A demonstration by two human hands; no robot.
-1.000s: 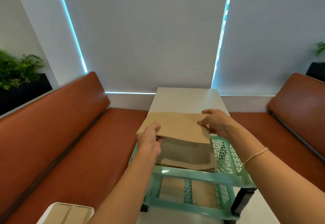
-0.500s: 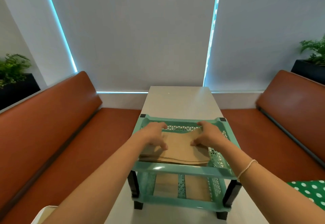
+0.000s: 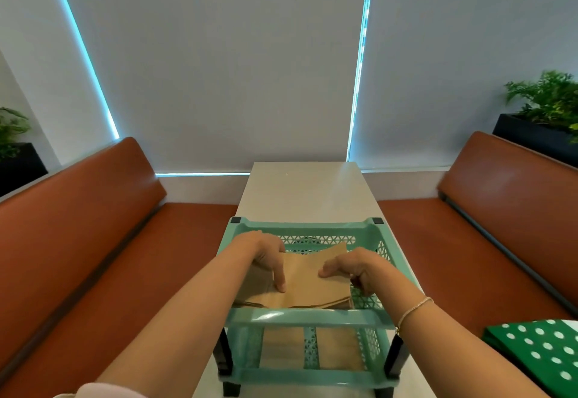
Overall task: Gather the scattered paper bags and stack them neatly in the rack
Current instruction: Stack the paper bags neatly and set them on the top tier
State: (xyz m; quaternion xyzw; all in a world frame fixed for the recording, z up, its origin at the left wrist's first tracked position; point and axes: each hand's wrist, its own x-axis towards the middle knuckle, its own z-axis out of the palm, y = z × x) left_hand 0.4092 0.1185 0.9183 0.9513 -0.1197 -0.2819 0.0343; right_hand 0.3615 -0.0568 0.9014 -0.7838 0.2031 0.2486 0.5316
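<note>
A mint-green two-tier plastic rack [image 3: 308, 316] stands on the narrow white table [image 3: 305, 193]. A flat stack of brown paper bags [image 3: 308, 285] lies in its top tray. My left hand [image 3: 266, 255] rests on the stack's left side with the thumb pressed on top. My right hand [image 3: 356, 268] holds the stack's right edge, thumb on top and fingers curled under. More brown bags [image 3: 281, 349] lie in the lower tray.
Orange-brown benches [image 3: 93, 241] run along both sides of the table. A green bag with white dots [image 3: 541, 347] lies on the right bench. Planters with plants stand behind each bench back, and grey blinds close off the far wall.
A second ago both hands held a brown bag above the rack. They lowered it onto the stack in the top tray and now press its sides. The view has shifted left and slightly closer.
</note>
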